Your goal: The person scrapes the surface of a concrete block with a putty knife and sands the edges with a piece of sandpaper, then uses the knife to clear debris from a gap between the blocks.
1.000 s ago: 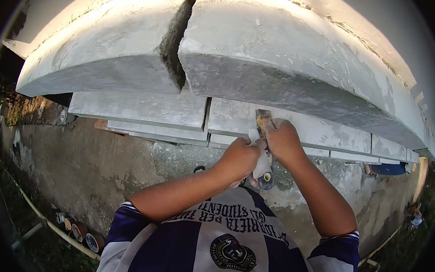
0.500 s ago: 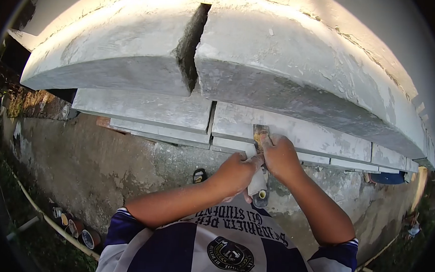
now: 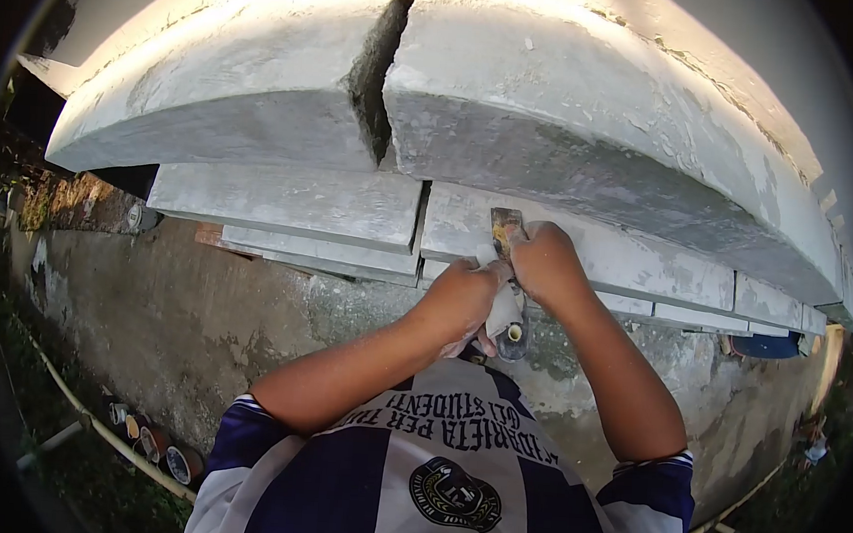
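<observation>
My right hand point(image 3: 551, 264) is closed around a putty knife point(image 3: 506, 219), its smeared blade pointing away from me toward the white ledge point(image 3: 584, 242). Just beside it, my left hand point(image 3: 463, 303) is closed on a pale, roll-like thing point(image 3: 502, 315) with a yellowish ring at its near end; its exact kind I cannot make out. Both hands meet close together in front of my chest, and white dust coats the fingers. The knife's handle is mostly hidden by my fingers.
Above the ledge juts a thick curved white slab point(image 3: 603, 92), split by a dark gap point(image 3: 371, 87). Far below lies a stained concrete floor point(image 3: 180, 300). Several small pots point(image 3: 183, 464) stand at lower left beside a long pole point(image 3: 95, 422). A blue basin point(image 3: 766, 346) shows at right.
Both hands have moved up and slightly left in the view, carrying the putty knife and the pale roll together. The view of the slabs has shifted a little upward.
</observation>
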Demonstrator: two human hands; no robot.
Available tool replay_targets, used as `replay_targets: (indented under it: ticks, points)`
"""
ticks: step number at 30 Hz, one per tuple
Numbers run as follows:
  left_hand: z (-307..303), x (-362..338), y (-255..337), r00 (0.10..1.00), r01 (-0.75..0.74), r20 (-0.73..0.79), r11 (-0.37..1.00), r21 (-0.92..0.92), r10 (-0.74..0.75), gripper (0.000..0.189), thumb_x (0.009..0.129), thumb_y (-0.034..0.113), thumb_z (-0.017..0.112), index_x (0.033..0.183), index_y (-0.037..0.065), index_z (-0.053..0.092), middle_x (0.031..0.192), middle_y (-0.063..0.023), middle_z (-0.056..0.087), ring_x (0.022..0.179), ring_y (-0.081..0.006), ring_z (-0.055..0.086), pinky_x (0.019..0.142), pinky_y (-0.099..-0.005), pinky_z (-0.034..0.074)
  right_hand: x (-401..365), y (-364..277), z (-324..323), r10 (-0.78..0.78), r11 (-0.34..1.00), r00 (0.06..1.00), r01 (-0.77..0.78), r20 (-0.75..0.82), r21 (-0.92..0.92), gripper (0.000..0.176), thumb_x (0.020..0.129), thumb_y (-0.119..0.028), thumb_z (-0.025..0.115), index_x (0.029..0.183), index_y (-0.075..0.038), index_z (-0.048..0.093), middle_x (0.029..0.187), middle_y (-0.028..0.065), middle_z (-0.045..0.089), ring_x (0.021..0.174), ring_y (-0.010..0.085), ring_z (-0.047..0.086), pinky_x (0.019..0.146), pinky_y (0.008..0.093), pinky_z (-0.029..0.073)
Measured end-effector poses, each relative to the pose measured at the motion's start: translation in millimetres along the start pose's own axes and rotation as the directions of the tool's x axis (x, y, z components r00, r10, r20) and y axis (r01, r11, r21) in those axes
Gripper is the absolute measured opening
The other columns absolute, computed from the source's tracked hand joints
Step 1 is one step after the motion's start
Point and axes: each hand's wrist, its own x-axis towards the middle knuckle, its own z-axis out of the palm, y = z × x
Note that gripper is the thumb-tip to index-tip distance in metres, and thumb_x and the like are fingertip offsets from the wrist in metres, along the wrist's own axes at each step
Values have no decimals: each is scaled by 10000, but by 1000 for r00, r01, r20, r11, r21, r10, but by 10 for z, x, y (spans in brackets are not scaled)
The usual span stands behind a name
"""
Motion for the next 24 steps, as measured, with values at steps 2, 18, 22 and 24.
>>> replay_targets:
  ticks: [2,18,22,24]
  points:
    - [0,-2,241,999,22,39,999,29,-23,240,948,189,543,980,-41,607,773,-90,636,570,-178,609,447,-313,482,171,-38,-27,-18,999,1000,19,-23,37,422,943,-287,556,867,119,641,736,266,635,677,364,642,651,450,468]
    - [-212,-128,13,999,6,46,993,-118,-1,247,961,228,568,998,-15,589,800,-76,632,612,-149,611,499,-291,484,-99,-96,255,73,949,991,-34,-116,312,339,908,-207,561,960,112,663,796,200,674,691,248,623,680,382,472]
    - [-240,-67,70,999,15,49,994,-112,-10,249,964,227,562,992,-18,591,795,-84,636,607,-153,614,489,-295,487,-41,-75,324,60,923,984,9,-166,384,312,901,-186,564,930,108,661,777,178,665,680,219,603,670,373,463]
    - [-190,4,150,999,-4,51,994,-111,10,241,965,223,554,980,-14,594,786,-85,636,595,-156,610,465,-305,476,119,-87,274,56,896,983,29,-176,444,295,897,-179,568,904,102,658,754,147,652,663,193,579,639,355,454]
